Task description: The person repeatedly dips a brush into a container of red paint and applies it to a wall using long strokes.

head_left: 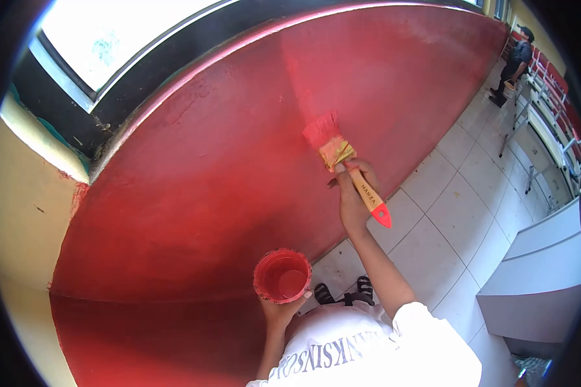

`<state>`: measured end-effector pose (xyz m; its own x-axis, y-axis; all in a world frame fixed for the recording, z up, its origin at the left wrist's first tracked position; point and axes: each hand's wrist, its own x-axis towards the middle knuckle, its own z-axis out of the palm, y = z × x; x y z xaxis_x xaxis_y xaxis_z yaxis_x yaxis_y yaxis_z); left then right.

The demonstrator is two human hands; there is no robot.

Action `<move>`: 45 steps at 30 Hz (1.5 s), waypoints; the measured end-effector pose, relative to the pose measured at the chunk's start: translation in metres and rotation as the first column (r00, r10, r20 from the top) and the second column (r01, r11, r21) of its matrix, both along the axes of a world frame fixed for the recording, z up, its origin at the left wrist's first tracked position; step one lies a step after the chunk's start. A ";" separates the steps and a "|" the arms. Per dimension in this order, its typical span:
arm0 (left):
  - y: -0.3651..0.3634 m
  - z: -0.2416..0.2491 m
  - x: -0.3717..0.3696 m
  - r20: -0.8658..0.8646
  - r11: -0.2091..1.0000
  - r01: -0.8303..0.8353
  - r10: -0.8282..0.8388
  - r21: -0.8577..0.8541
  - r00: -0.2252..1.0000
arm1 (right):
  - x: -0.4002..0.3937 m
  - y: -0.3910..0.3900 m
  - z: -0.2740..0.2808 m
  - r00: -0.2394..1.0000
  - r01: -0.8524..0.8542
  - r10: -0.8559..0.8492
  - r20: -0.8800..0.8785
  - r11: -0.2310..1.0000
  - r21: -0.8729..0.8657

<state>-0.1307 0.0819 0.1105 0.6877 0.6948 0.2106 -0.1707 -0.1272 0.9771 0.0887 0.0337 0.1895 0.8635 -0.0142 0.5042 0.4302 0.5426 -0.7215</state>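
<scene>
While left hand (279, 311) grips cup (282, 276), right hand (352, 193) clasps brush (342, 158).

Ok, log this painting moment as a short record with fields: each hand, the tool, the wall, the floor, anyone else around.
right hand: grips the paintbrush by its wooden handle
paintbrush: bristles loaded with red paint, pressed on the red wall
left hand: holds the paint cup from below
paint cup: open, red inside, paint at the bottom
red wall: red all over, a lighter band of red around the brush
floor: pale square tiles
window: above the wall, bright
other person: far end, dark clothes, bent toward the wall
</scene>
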 end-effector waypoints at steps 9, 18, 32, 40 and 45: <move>-0.006 0.005 0.004 0.017 1.000 0.025 -0.025 0.001 1.000 | -0.007 -0.002 -0.096 0.983 -0.005 -0.022 -0.183 0.989 -0.146; -0.010 0.012 0.000 0.063 1.000 -0.017 0.016 0.018 0.998 | -0.016 -0.054 -0.076 0.980 0.016 -0.033 -0.196 0.996 -0.088; -0.019 0.022 0.000 0.115 1.000 -0.016 0.015 0.008 0.993 | 0.046 -0.025 0.136 0.960 0.015 -0.076 0.271 0.975 0.221; -0.020 0.019 -0.002 0.080 0.999 -0.033 0.036 -0.038 0.996 | 0.044 -0.018 -0.003 0.999 -0.003 0.006 -0.045 0.997 0.072; -0.023 0.021 -0.001 0.036 0.999 -0.008 0.009 -0.032 0.999 | 0.034 -0.016 -0.093 0.979 -0.049 0.050 -0.200 0.999 0.010</move>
